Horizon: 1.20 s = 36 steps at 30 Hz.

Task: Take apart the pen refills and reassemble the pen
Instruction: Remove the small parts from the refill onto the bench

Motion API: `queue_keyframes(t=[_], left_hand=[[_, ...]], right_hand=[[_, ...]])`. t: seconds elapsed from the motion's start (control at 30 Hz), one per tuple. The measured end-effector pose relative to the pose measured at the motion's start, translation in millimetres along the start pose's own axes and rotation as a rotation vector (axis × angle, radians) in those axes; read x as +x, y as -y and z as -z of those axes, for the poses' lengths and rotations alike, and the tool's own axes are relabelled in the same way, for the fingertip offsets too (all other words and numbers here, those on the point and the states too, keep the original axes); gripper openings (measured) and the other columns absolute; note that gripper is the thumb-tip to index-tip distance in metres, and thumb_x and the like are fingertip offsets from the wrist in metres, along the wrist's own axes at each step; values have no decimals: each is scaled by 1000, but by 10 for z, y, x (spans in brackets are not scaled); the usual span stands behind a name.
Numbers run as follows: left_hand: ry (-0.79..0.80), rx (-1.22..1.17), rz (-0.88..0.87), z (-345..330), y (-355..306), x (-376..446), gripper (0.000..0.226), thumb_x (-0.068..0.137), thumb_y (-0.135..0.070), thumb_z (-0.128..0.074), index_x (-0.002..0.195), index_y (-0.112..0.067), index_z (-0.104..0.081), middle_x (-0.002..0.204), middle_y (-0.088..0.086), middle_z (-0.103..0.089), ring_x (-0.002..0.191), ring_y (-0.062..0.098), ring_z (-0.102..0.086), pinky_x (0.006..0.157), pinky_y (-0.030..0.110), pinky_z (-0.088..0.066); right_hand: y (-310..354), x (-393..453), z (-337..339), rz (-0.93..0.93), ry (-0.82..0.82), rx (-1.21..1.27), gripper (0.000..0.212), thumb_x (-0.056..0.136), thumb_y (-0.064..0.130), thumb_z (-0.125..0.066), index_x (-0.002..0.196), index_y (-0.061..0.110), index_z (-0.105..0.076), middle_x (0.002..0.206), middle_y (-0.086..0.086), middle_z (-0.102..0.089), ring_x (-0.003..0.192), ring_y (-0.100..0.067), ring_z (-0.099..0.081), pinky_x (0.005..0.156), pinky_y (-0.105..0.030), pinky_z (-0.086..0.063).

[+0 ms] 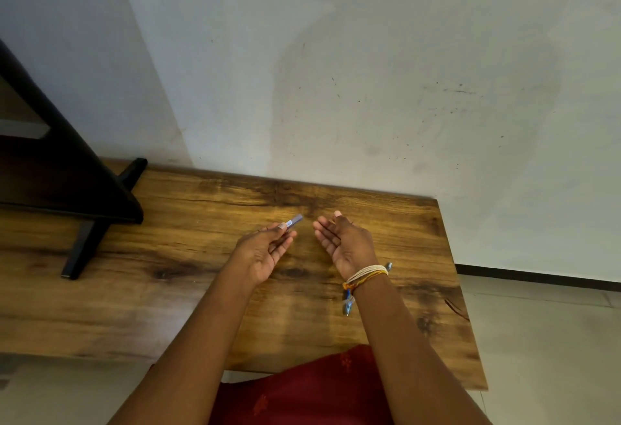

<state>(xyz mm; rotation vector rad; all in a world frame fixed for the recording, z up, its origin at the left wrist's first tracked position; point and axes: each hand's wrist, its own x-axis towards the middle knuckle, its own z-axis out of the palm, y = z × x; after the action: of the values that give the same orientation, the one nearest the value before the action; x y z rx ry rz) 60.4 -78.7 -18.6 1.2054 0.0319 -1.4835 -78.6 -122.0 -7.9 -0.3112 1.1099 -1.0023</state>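
Observation:
My left hand (265, 249) hovers over the middle of the wooden table (188, 273) and pinches a short bluish, translucent pen piece (293, 221) between thumb and fingers, its end pointing up and right. My right hand (342, 239) is a little to the right of it, palm turned inward, fingers apart and holding nothing. A blue pen part (347, 303) lies on the table under my right wrist, mostly hidden by it. A small silvery tip (388, 265) shows on the far side of the wrist.
A black stand with angled feet (84, 243) occupies the table's left part. The wall rises directly behind the table. The table's right edge (470, 323) drops to a tiled floor. Red clothing (302, 391) is at the near edge.

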Motion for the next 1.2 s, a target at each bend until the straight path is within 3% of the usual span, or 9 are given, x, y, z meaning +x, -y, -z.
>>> queue_keyframes(t=[0.13,0.23,0.37,0.5,0.67,0.77,0.93,1.03,1.2], left_hand=[[13,13,20,-16,24,-7,7,87,5,-56,86,-1,-60,85,14,-66,80,20,-66,65,24,-59],[23,19,39,-21,38,-24,7,87,4,-56,87,-1,-61,85,13,-67,80,19,-66,74,29,-53],[19,31,51,-26,50,-37,10,86,3,-59,93,-4,-61,74,10,-72,75,18,-69,69,28,-55],[30,65,48,-50,63,-64,16,85,2,-60,97,-8,-63,88,12,-69,82,20,-67,72,30,-54],[23,421,-73,-84,93,-104,18,87,-7,-62,104,-10,-66,92,7,-70,79,19,-67,72,30,-55],[0,632,-168,-106,129,-109,11,86,-15,-64,96,-16,-69,89,2,-70,77,14,-66,65,27,-53],[-63,795,-315,-107,172,-25,18,82,-15,-69,98,-7,-73,85,6,-70,65,8,-59,48,17,-45],[-106,912,-403,-105,203,12,20,77,-12,-74,95,-3,-74,91,10,-73,76,14,-64,63,23,-51],[-80,1025,-418,-130,257,-6,16,74,-15,-77,89,-9,-76,88,7,-76,70,12,-66,66,25,-54]], right_hand=[[-15,-15,-15,-15,41,98,10,99,14,-49,95,5,-48,89,-21,-67,73,-25,-71,60,-29,-60],[-9,-32,-20,-29,48,130,11,100,14,-46,106,5,-45,92,-23,-67,81,-29,-69,61,-30,-61],[-8,-54,-23,-64,48,166,18,101,14,-44,116,5,-42,95,-25,-68,84,-30,-69,63,-33,-61],[-1,-79,-14,-82,54,178,19,101,13,-45,117,4,-42,95,-25,-67,84,-30,-69,67,-34,-60],[11,-82,-6,-82,55,184,31,99,12,-48,127,0,-42,96,-25,-67,85,-30,-69,63,-32,-62],[5,-67,10,-69,41,159,35,99,13,-49,129,-3,-43,96,-24,-68,84,-30,-70,62,-31,-62],[78,9,49,72,-36,-12,12,97,14,-53,98,3,-51,88,-19,-67,76,-25,-69,62,-29,-60],[160,68,131,231,-217,-230,18,95,14,-57,77,10,-53,79,-15,-65,61,-23,-64,54,-31,-57],[231,95,329,256,-384,-405,21,90,20,-64,75,9,-56,64,-8,-56,42,-16,-54,39,-23,-46]])
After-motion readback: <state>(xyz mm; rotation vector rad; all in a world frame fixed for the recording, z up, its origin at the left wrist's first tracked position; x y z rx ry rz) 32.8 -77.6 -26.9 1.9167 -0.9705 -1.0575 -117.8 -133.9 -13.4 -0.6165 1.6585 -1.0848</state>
